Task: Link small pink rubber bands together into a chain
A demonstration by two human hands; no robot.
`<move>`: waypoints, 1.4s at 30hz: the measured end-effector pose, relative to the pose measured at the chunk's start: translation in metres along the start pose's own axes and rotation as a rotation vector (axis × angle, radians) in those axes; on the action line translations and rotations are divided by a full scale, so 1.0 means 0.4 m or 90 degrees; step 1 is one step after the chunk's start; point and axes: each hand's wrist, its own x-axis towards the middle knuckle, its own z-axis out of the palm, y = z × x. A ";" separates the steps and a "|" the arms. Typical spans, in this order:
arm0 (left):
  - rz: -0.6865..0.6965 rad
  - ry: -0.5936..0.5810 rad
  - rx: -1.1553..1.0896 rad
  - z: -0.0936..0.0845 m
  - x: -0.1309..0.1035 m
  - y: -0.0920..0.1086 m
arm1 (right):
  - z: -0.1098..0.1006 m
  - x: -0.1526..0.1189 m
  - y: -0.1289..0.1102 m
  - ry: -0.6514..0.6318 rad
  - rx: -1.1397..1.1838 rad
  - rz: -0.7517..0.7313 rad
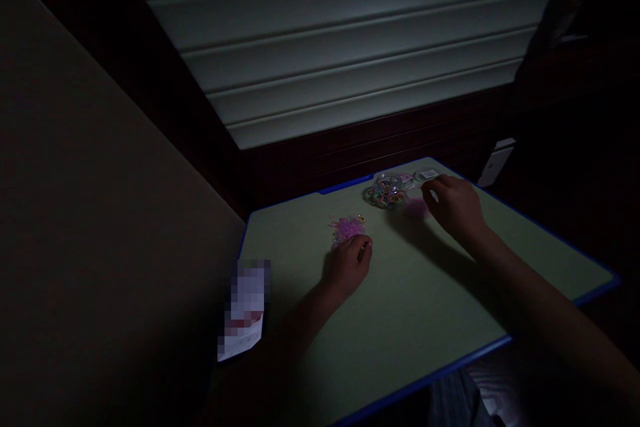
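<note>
In the dim head view, my left hand (349, 265) rests on the table with its fingers curled in, right at the near edge of a pile of tiny pink and purple pieces (349, 227). What those fingers hold, if anything, is too small and dark to make out. My right hand (456, 208) is raised over the table's far right part, thumb and fingertips pinched together. Whatever is in that pinch cannot be made out. Close to its fingertips are a blurry pink patch (417, 207) and a clear container (387, 191) of multicoloured small pieces.
A pale table (425, 293) with a blue rim stands before me. A clear piece with a white label (429, 175) lies behind my right hand. At the left edge is a lit phone-like screen (243, 320), partly pixelated. A slatted panel (360, 47) rises behind the table.
</note>
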 end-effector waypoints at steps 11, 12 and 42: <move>-0.002 -0.003 -0.003 0.000 -0.001 -0.002 | 0.011 0.002 0.027 -0.039 -0.015 0.034; -0.001 -0.002 -0.002 0.001 -0.001 -0.002 | 0.008 0.002 0.023 -0.033 -0.007 0.030; -0.128 0.142 -0.109 -0.026 0.029 -0.047 | 0.120 -0.069 -0.167 -0.187 0.396 -0.177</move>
